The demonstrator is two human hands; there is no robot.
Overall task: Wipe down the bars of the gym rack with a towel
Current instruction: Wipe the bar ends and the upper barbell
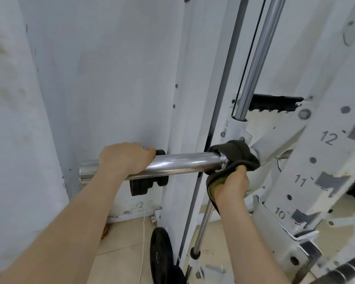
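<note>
One towel (233,158), dark olive, bunched round chrome bar (184,163) collar, 3 o'clock of centre | right hand (231,186) clenched on towel's tail | left hand (125,158) wrapped over bar sleeve, 9 o'clock | white rack upright (316,140), numbered holes.

Wall (103,68): pale grey-white, scuffed, with yellowish stains at the left; a few dark specks
Floor (121,238): beige tiles — lit evenly, no hard shadows
Weight plate (159,255): black, leaning upright on the floor near the wall's base
Cord (143,242): thin, white — trailing down across the tiles
</note>
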